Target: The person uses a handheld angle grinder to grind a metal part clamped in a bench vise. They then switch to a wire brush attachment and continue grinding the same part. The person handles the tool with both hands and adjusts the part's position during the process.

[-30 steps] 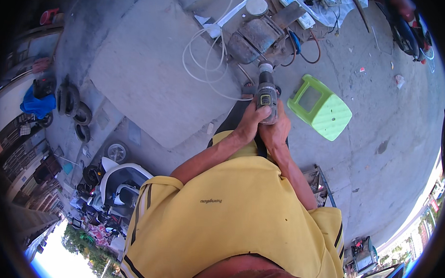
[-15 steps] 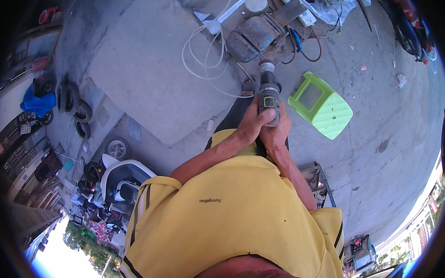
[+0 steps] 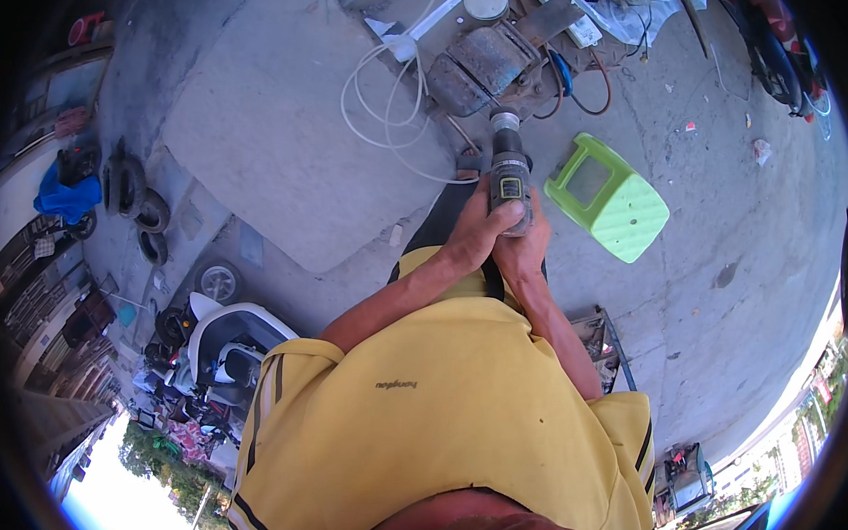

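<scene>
Both my hands are closed around a dark power drill with a yellow-edged label, held in front of my body and pointing away from me. My left hand grips it from the left with the thumb over its rear end. My right hand holds it from the right, partly hidden behind it. The drill's front end reaches a thin rod at the near side of a rusty metal machine on the ground. Whether the two touch, I cannot tell. A clear looped hose lies left of the machine.
A green plastic stool lies on its side at the right. Tires, a wheel and a white scooter are at the left. Another vehicle stands at the far right, a metal frame behind my right arm.
The drill and my hands shift slightly right, then back left, along with small shifts of the whole view. My grip looks the same throughout.
</scene>
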`<move>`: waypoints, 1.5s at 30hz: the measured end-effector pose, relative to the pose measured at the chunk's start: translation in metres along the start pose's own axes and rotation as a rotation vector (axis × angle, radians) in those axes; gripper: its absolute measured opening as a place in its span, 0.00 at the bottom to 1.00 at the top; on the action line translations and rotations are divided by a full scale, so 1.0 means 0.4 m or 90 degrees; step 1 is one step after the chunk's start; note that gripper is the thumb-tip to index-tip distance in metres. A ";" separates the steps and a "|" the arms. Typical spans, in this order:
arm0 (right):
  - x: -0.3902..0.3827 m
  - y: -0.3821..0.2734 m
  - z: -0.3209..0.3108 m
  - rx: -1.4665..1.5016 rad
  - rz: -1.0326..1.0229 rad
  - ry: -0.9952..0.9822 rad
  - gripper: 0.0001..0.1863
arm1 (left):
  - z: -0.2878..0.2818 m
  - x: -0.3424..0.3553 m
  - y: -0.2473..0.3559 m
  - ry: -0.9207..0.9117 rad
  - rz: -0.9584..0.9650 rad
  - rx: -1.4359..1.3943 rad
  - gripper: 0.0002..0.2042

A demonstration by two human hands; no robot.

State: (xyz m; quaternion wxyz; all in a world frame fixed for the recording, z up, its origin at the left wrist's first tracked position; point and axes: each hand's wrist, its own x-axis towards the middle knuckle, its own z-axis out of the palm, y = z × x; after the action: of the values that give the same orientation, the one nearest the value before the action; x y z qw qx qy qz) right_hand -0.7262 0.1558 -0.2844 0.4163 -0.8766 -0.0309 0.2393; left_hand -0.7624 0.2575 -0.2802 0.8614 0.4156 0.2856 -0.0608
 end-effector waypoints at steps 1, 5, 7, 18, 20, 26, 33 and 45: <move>-0.002 0.005 -0.002 -0.001 0.000 0.003 0.24 | 0.006 -0.001 0.003 -0.005 0.005 0.005 0.33; 0.001 0.002 -0.010 -0.003 0.002 0.009 0.24 | 0.017 0.003 0.012 -0.016 0.025 0.022 0.33; -0.004 -0.009 -0.010 -0.021 0.013 -0.006 0.24 | 0.008 0.001 0.005 -0.014 0.024 0.016 0.33; -0.001 0.013 0.001 -0.026 -0.022 0.007 0.22 | 0.001 0.000 -0.020 0.013 0.029 0.020 0.29; -0.009 0.013 -0.001 -0.056 -0.026 -0.002 0.22 | -0.003 -0.003 -0.044 0.013 0.040 -0.002 0.28; 0.004 0.026 -0.003 -0.080 -0.055 0.002 0.24 | 0.005 -0.001 -0.036 0.020 0.036 -0.038 0.28; 0.017 -0.008 -0.040 -0.163 -0.032 -0.029 0.28 | 0.020 0.012 -0.048 0.018 0.060 -0.115 0.27; 0.022 -0.006 -0.009 -0.149 -0.049 -0.028 0.27 | -0.032 0.017 -0.067 -0.026 0.045 -0.083 0.37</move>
State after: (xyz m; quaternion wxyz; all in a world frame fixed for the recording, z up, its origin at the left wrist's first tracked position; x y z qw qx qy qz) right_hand -0.7164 0.1569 -0.2843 0.3192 -0.9121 -0.1016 0.2366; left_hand -0.7716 0.2506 -0.3086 0.8939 0.3671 0.2566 -0.0198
